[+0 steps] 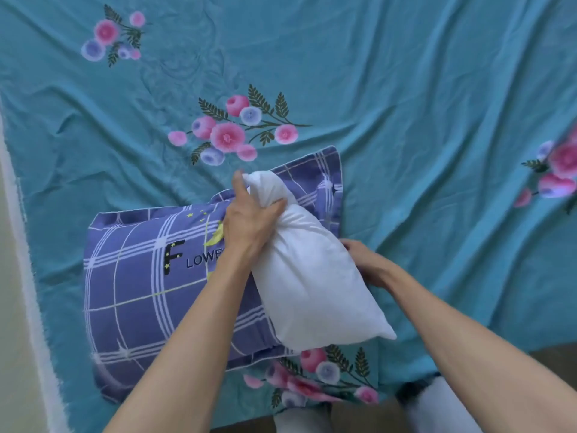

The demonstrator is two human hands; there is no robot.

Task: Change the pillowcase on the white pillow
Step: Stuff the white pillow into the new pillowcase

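A bare white pillow [315, 276] lies slanted across a purple checked pillowcase [137, 282] printed with a black "F" and a yellow moon. My left hand [249, 220] grips the pillow's far end, bunching it into a narrow neck. My right hand [368, 260] sits at the pillow's right edge with its fingers tucked behind the pillow, so their hold is hidden. The pillowcase looks stuffed on its left part and flat at its far right corner [324, 170].
Everything lies on a teal bedsheet [421, 104] with pink and blue flower prints. The sheet's white edge [28, 276] runs down the left side. White socks [437, 407] and a strip of floor show at the bottom.
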